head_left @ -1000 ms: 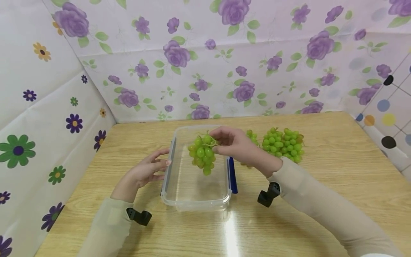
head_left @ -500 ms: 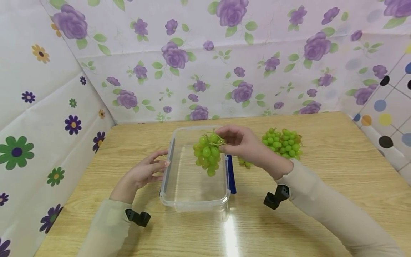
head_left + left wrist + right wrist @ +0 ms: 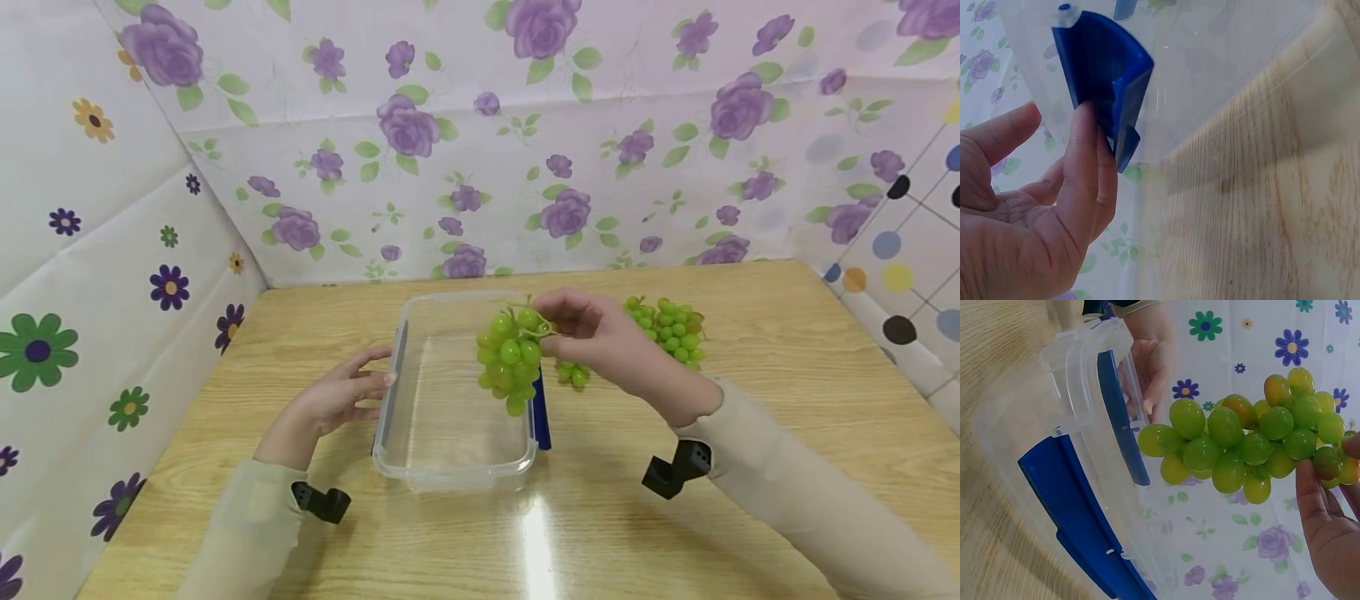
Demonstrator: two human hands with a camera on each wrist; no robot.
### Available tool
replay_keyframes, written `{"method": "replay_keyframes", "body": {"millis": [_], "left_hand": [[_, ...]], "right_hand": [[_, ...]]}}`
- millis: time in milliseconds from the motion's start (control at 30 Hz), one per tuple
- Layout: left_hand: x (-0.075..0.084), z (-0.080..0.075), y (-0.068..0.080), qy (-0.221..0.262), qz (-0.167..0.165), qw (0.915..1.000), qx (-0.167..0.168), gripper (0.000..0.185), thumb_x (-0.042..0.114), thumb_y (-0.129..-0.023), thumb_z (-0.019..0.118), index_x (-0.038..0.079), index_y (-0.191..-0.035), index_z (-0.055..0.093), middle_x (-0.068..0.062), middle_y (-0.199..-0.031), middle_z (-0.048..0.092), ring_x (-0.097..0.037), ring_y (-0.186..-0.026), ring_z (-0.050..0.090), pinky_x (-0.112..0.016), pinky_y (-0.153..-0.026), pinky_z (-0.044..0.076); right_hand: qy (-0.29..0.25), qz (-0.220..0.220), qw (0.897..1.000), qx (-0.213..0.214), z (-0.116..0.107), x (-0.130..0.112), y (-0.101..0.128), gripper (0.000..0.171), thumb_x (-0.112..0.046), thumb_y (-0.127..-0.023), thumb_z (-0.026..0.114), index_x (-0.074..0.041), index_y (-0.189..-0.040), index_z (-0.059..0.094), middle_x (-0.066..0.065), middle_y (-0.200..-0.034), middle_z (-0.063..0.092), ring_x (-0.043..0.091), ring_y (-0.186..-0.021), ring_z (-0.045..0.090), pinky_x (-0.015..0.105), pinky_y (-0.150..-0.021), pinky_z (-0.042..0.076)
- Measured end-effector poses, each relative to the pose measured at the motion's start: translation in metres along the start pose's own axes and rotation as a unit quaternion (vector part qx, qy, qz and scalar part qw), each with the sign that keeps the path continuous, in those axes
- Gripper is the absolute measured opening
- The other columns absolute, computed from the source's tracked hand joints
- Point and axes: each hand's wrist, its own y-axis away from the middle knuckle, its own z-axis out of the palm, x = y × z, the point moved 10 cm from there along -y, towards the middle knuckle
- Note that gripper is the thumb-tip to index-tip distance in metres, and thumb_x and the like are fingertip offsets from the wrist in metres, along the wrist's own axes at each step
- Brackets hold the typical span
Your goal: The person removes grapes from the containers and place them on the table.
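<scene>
My right hand pinches a bunch of green grapes by its stem, between thumb and fingers. The bunch hangs over the right side of a clear plastic container; in the right wrist view the grapes stretch out sideways from the fingertips. At the container's left wall is my left hand, its fingers extended. In the left wrist view, fingertips of that hand touch a blue side latch, which hangs unfastened. No lid sits on the container.
On the wooden table, more green grape bunches lie to the right of the container, partly behind my right hand. A smaller cluster pokes out beside the container. Flower-printed sheets line the back and sides.
My right hand has carried the grape bunch rightward, from over the container's middle to its right side. My left hand stays at the left wall.
</scene>
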Motion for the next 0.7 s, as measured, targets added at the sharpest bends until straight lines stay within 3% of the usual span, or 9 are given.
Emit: {"method": "replay_keyframes", "body": {"millis": [267, 700], "left_hand": [[0.001, 0.000, -0.001, 0.001, 0.003, 1.0000, -0.002, 0.070, 0.023, -0.097, 0.053, 0.013, -0.153, 0.012, -0.022, -0.135, 0.037, -0.022, -0.107, 0.051, -0.032, -0.085, 0.050], [0.001, 0.000, -0.001, -0.009, 0.005, 0.9999, -0.002, 0.071, 0.025, -0.097, 0.053, 0.013, -0.153, 0.012, -0.025, -0.138, 0.034, -0.026, -0.111, 0.051, -0.035, -0.088, 0.050]], "right_hand": [[0.021, -0.001, 1.000, 0.012, -0.011, 0.000, 0.015, 0.037, 0.000, -0.089, 0.060, 0.007, -0.125, 0.053, 0.007, -0.122, 0.057, 0.004, -0.109, 0.056, 0.019, -0.092, 0.047], [0.057, 0.034, 0.998, 0.017, -0.026, 0.012, 0.038, 0.039, -0.004, -0.090, 0.061, 0.004, -0.128, 0.052, 0.017, -0.130, 0.051, 0.002, -0.107, 0.056, 0.020, -0.087, 0.050]]}}
